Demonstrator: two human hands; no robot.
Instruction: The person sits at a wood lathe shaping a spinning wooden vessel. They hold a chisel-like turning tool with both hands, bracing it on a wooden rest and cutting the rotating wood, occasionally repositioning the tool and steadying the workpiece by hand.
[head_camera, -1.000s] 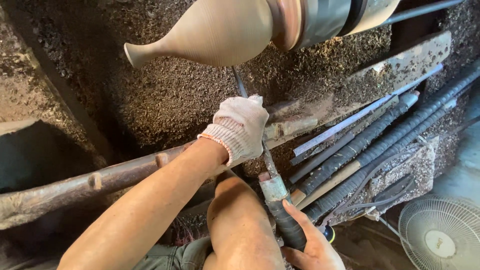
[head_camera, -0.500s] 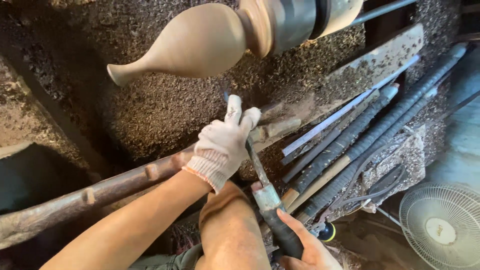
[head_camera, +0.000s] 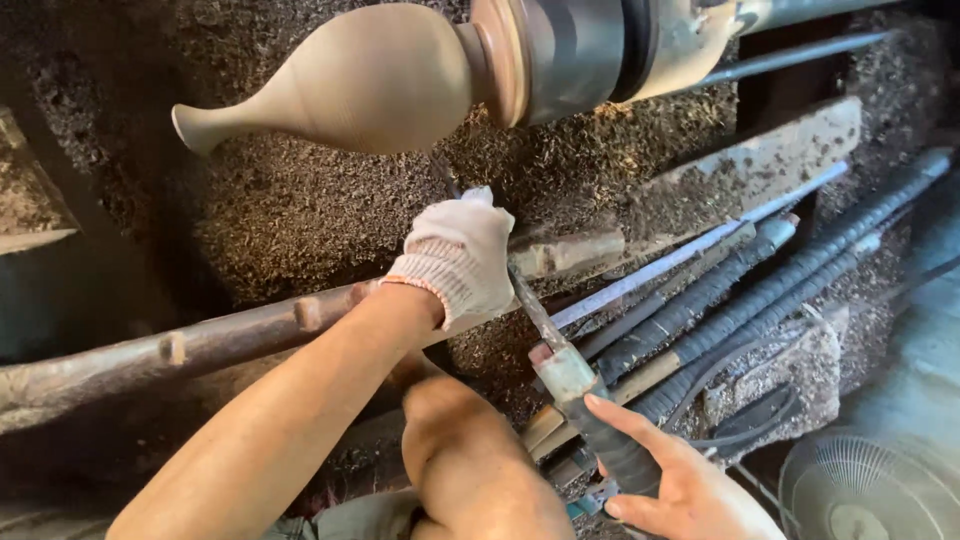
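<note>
Two hands work one long chisel (head_camera: 545, 335) under a vase-shaped piece of pale wood (head_camera: 350, 80) mounted sideways on a lathe. The left hand (head_camera: 458, 258), in a white knitted glove, lies closed over the blade where it crosses the long wooden rail (head_camera: 230, 335), its grip pressed down around the steel. The right hand (head_camera: 690, 490), bare, wraps the dark handle low near the bottom edge of the view, its grip folded round the handle with the forefinger laid along it. The blade runs up from the handle, under the glove, to the underside of the vase; whether the tip touches the wood I cannot tell. The vase sits on a metal chuck (head_camera: 580, 50). Sawdust (head_camera: 290, 210) covers the lathe bed behind the rail. Several ribbed steel rods (head_camera: 790, 275) lie slantwise to the right, and a fan (head_camera: 880, 490) stands at the bottom right corner
</note>
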